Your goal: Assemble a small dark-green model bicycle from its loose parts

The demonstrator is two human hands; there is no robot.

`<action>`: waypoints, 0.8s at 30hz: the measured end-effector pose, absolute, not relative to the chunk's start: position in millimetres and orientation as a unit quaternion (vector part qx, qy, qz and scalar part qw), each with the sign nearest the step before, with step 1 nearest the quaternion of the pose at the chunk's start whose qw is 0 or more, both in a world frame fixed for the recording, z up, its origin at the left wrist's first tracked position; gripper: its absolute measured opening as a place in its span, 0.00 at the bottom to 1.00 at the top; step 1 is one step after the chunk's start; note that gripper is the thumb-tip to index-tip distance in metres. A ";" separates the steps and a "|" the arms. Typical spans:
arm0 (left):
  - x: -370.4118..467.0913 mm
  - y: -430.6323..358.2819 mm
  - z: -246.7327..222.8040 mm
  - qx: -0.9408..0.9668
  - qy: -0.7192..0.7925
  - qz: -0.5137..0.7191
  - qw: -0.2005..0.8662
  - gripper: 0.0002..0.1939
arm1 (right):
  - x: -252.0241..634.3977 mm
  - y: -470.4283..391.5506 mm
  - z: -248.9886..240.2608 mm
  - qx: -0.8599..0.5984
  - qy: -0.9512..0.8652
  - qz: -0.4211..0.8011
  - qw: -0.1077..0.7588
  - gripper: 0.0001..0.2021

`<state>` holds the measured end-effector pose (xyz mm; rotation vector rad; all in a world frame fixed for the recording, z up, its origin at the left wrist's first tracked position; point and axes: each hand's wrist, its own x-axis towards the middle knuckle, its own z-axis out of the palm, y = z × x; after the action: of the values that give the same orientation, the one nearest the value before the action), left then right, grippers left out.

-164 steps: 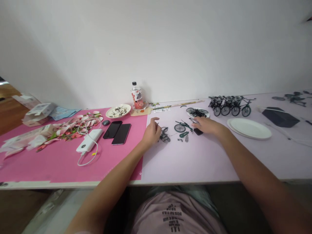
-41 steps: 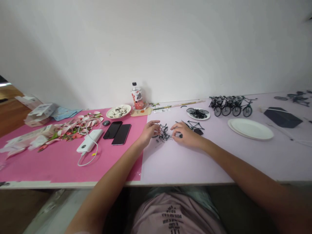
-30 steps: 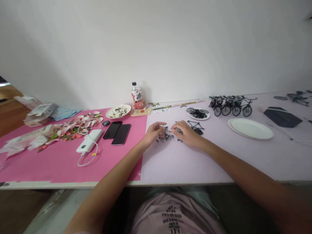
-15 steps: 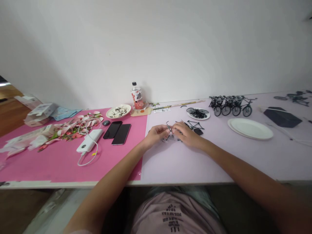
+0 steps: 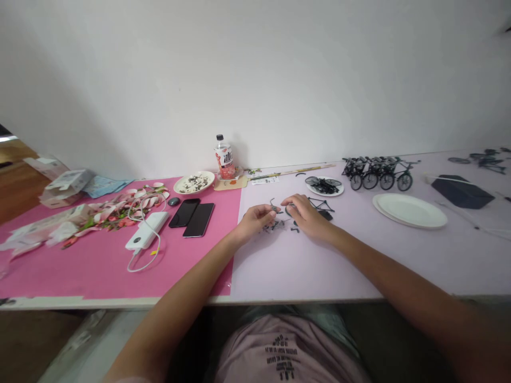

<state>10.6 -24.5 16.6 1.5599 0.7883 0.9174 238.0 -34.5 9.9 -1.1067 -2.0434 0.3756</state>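
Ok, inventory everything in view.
Loose bicycle parts: several, dark, centre
Miniature bicycles: several, dark, back right
Oval plates: two, white, right
Angular slab: one, dark, right
Round parts plate: one, white, back
Plastic bottle: one, clear, back
Shallow plate of bits: one, white, left
Rectangular phones: two, black, left
Cabled power bank: one, white, left
Petal heap: one, pink, left
Carton boxes: several, white, left
Folded sheets: count unclear, blue, left
Left grip: one, bare, centre
Right grip: one, bare, centre

Left fingers [image 5: 268, 217] pinching thin dark part [image 5: 273, 204], right fingers [image 5: 289, 201] nearby
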 end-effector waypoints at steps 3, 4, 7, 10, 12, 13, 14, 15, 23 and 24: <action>11.3 -22.7 13.8 0.652 0.327 0.396 0.558 0.28 | 240.7 -31.7 8.1 -0.450 -0.791 0.120 0.398 0.11; 11.5 -21.9 12.9 0.647 0.325 0.400 0.562 0.28 | 241.2 -31.0 7.5 -0.451 -0.791 0.115 0.397 0.11; 11.8 -19.2 10.6 0.634 0.321 0.406 0.574 0.28 | 240.9 -29.6 5.3 -0.445 -0.798 0.109 0.392 0.10; 11.5 -17.3 9.2 0.627 0.321 0.407 0.582 0.29 | 239.7 -28.6 2.3 -0.439 -0.803 0.104 0.389 0.10; 11.2 -16.6 8.7 0.623 0.321 0.408 0.586 0.30 | 239.7 -27.7 0.6 -0.438 -0.806 0.100 0.384 0.10; 11.1 -16.3 8.5 0.621 0.321 0.408 0.587 0.30 | 240.0 -27.2 0.0 -0.439 -0.808 0.100 0.381 0.10; 11.0 -16.1 8.5 0.619 0.323 0.409 0.588 0.30 | 240.3 -26.9 -0.5 -0.440 -0.809 0.100 0.377 0.10; 10.9 -15.9 8.4 0.617 0.324 0.409 0.589 0.30 | 240.7 -26.5 -0.9 -0.443 -0.808 0.101 0.374 0.10; 11.4 -16.2 9.5 0.597 0.338 0.410 0.601 0.29 | 239.9 -27.5 -1.8 -0.456 -0.804 0.119 0.363 0.11; 11.5 -16.7 10.2 0.593 0.339 0.411 0.604 0.28 | 239.5 -27.8 -1.8 -0.457 -0.803 0.120 0.364 0.11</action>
<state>11.5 -16.7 10.2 1.3718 0.7851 0.9524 239.5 -27.8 -1.8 -1.1758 -2.0661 0.3076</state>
